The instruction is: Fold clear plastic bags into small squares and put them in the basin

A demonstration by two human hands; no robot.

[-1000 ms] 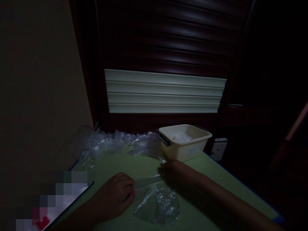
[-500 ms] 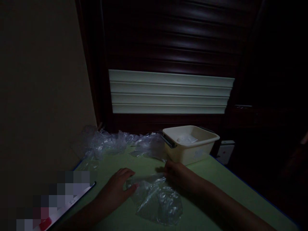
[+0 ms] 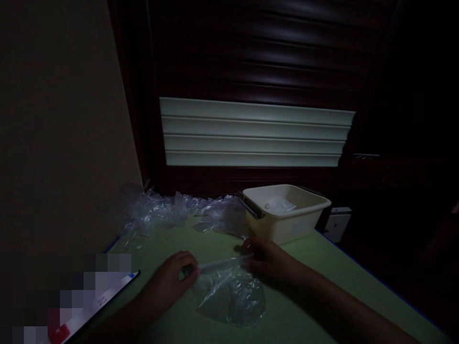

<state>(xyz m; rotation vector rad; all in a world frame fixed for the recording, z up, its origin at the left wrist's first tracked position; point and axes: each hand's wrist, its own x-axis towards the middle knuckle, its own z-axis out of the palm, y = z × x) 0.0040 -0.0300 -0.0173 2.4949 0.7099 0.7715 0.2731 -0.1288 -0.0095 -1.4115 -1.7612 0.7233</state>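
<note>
A clear plastic bag (image 3: 231, 296) lies crinkled on the green tabletop (image 3: 215, 243), its far edge lifted and drawn straight between my hands. My left hand (image 3: 175, 277) pinches the left end of that edge between thumb and fingers. At the opposite end, my right hand (image 3: 270, 260) has its fingers bent around the bag's edge. The exact grip of the right fingertips is hard to see in the dim light. Just beyond my right hand stands a cream plastic tub (image 3: 279, 227) with dark handles and some clear plastic inside.
Crumpled clear plastic bags (image 3: 161, 210) are heaped along the table's back left edge. A flat dark-edged object (image 3: 96, 301), partly pixelated, lies at the left. Behind the table rises a dark slatted panel (image 3: 251, 177) with a pale section. A white box (image 3: 337, 224) is beyond the right edge.
My left hand has closed from an open pose onto the bag's left end. The bag's far edge has straightened and risen between both hands.
</note>
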